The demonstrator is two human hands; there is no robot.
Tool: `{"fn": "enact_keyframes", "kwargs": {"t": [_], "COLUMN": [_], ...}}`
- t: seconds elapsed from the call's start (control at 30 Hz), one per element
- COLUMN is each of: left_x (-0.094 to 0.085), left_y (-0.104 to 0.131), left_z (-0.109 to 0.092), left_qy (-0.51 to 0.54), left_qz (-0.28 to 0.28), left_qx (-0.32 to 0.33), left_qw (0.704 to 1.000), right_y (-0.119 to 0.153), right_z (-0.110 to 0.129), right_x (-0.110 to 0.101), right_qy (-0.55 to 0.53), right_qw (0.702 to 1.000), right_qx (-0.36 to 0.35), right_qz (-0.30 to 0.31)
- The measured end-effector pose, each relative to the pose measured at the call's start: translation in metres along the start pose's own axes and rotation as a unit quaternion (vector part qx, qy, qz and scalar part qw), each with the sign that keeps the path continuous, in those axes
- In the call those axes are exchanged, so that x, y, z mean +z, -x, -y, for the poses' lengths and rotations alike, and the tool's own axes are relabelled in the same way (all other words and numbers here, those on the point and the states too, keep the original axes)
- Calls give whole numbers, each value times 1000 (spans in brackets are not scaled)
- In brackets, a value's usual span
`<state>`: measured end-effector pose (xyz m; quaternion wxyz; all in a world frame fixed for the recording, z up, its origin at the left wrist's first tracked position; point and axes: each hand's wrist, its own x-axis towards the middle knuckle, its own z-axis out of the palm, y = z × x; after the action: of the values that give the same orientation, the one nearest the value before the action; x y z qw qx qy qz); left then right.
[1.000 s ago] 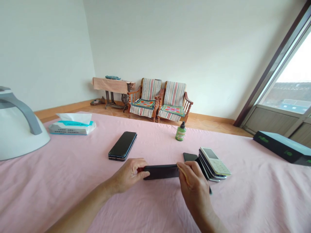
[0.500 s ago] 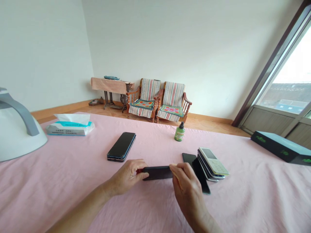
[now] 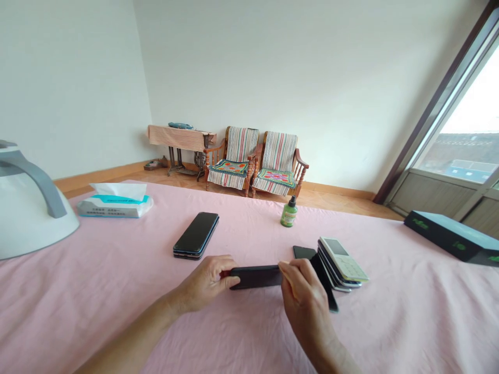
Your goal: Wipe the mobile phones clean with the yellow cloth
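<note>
A dark phone [image 3: 255,277] is held level above the pink cloth, one long edge up. My left hand [image 3: 208,283] pinches its left end between thumb and fingers. At the phone's right end my right hand [image 3: 306,291] is closed on a small yellowish cloth or tissue, mostly hidden, pressed against the upper corner. Behind and to the left lies a stack of phones [image 3: 196,234], a black screen on top. Beside my right hand, another black phone [image 3: 304,252] lies partly hidden. Touching it is a second stack with a white keypad phone [image 3: 343,258] on top.
On the pink tablecloth [image 3: 128,311] stand a green spray bottle [image 3: 289,214], a tissue pack [image 3: 115,206] at the back left and a white kettle [image 3: 31,208] at the far left. A black box [image 3: 448,236] lies at the right. Two chairs [image 3: 275,161] are beyond.
My right hand has slid a little to the right along the phone's upper edge, covering more of the black phone behind it. My left hand keeps its hold.
</note>
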<state>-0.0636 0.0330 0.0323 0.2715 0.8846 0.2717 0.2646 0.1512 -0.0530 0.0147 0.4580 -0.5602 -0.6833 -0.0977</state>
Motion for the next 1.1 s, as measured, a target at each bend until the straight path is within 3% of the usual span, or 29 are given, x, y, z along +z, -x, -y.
{"fn": "enact_keyframes", "kwargs": {"t": [0.1,0.27,0.43,0.7,0.97,1.1], "left_x": [0,-1,-1,-9,-7,-6], "left_y": [0,1,0,0,2,2], "left_z": [0,0,-1,1,-1,-2], "left_qy": [0,-5,-4,-27,-16,-21], "left_qz": [1,4,8,4,11,14], "left_qx": [1,3,-4,-22,-25,-30], "left_qw": [1000,1000,1000,999,1000,999], "right_y": [0,-1,-1,-8,-1,1], "right_z": [3,1,3,-20,-15,-6], "right_x": [1,0,1,-22,-13,-7], "right_qy": [-26,0,-27,15,-7,-31], "right_qw": [999,1000,999,994,997,999], "right_qx": [-25,19,-16,89,65,28], "right_qz": [30,-17,21,-60,-49,-5]}}
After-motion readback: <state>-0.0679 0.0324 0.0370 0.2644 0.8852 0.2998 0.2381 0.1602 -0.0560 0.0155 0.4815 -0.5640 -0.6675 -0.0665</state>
